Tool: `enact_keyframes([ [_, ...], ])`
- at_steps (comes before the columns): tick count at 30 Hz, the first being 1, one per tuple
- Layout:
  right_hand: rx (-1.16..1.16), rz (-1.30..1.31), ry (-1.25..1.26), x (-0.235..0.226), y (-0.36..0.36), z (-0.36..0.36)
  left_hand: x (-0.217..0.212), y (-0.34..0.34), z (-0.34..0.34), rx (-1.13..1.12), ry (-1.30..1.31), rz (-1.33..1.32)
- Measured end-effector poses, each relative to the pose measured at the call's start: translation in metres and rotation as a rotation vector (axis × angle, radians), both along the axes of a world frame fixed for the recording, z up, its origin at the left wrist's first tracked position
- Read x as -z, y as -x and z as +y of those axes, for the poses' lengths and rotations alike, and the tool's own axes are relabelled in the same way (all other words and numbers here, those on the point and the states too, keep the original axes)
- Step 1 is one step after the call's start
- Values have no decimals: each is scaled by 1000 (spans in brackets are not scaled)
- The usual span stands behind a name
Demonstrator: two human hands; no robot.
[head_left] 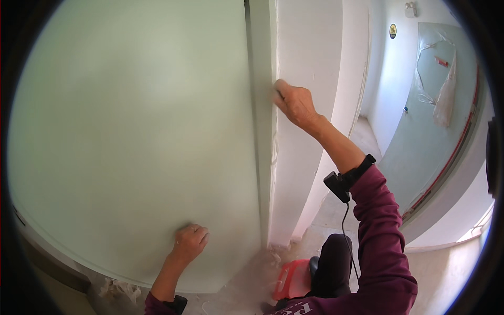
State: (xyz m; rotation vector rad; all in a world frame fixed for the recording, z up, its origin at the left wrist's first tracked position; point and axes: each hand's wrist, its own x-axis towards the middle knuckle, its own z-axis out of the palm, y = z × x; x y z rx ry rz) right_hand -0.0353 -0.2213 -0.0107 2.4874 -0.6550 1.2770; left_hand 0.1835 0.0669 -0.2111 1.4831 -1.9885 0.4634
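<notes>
The seam at the right side of the pale green door (142, 131) appears to be the place being worked: the door frame (264, 157) stands there, and a ragged white edging (274, 149) is seen along its outer edge. The right hand (296, 106) is placed at that edge, right of the door's upper part, its fingers curled tightly inward; whether anything is pinched cannot be told, as the fingertips are blurred. The left hand (191, 242) is held before the door's lower part, loosely fisted, with nothing visibly gripped; contact with the panel cannot be confirmed. For the next move, fine fingertip control along the seam seems to be called for, with the door's face kept unmarked.
</notes>
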Motion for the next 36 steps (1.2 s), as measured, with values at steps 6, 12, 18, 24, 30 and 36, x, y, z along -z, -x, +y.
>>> enact_keyframes([
  [6,5,-265,-43,3,5,-5,1,-1,3,-4,-23,14],
  [12,77,-118,37,4,-5,-8,1,-2,6,-19,-40,9],
  [18,39,-106,142,4,-3,-12,3,-5,7,-20,-43,5],
  [24,36,-197,84,15,10,-8,6,-10,11,6,-30,42],
  [30,-12,-216,47,24,0,-5,6,-6,11,-15,-66,37],
  [36,17,-132,70,19,-4,-6,7,-8,13,-8,-64,35],
])
